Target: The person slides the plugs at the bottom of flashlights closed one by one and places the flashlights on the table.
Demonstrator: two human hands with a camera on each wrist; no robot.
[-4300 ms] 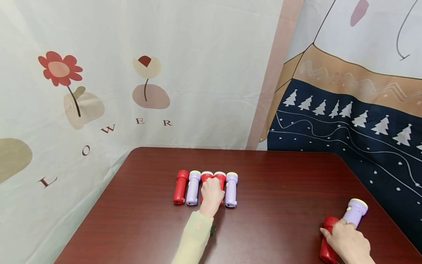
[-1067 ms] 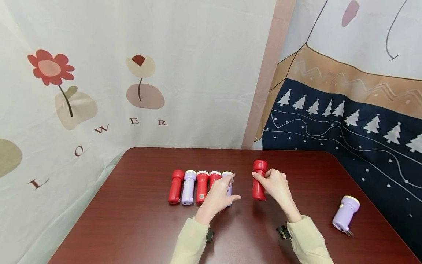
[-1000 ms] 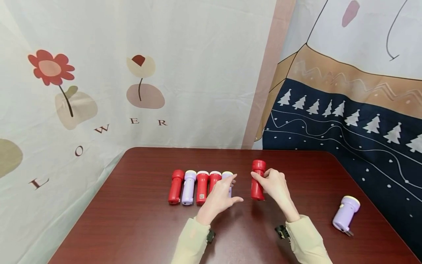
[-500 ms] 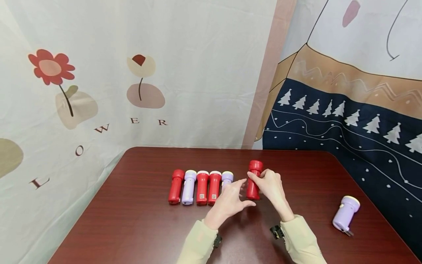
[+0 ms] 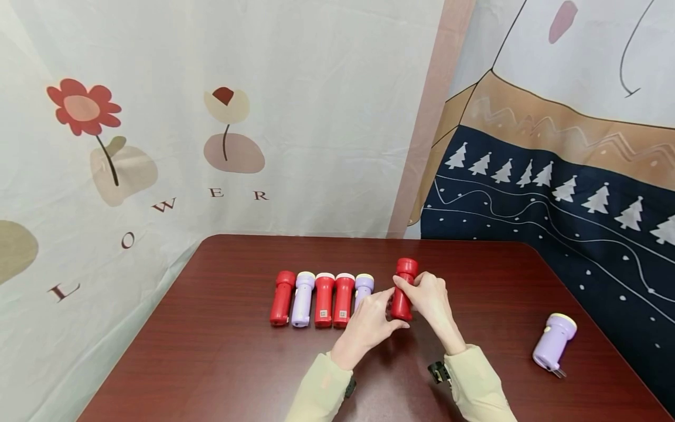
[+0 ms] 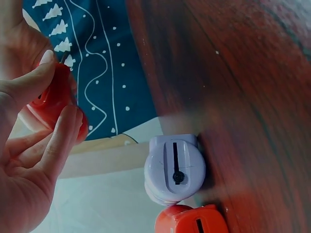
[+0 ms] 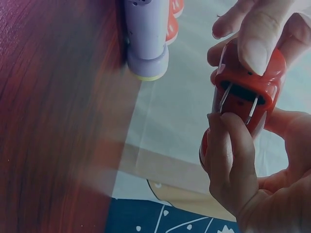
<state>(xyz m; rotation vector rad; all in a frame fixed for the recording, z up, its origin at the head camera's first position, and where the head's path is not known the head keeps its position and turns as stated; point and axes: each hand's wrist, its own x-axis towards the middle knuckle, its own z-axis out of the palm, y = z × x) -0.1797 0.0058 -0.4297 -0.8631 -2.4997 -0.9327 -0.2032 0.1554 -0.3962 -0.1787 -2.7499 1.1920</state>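
My right hand (image 5: 431,298) grips a red flashlight (image 5: 406,267) by its body, just above the table, head end pointing away. From the left, my left hand (image 5: 371,320) has its thumb and fingertips on the flashlight's tail end, as the left wrist view also shows. Two metal plug prongs (image 7: 252,110) stand out of the tail in the right wrist view, where fingertips of the right hand are close beside them. To the left lies a row of red and lavender flashlights; the lavender flashlight (image 5: 363,287) at its right end is partly hidden by the left hand.
In the row are a red flashlight (image 5: 283,299), a lavender flashlight (image 5: 303,300) and two red flashlights with white rims, such as this red flashlight (image 5: 324,299). Another lavender flashlight (image 5: 554,343), prongs out, lies near the right edge of the brown table (image 5: 211,363).
The right hand has lifted the red flashlight from beside the lavender one at right and brought it left. The left hand has left the row, moved right and now touches the flashlight's tail.
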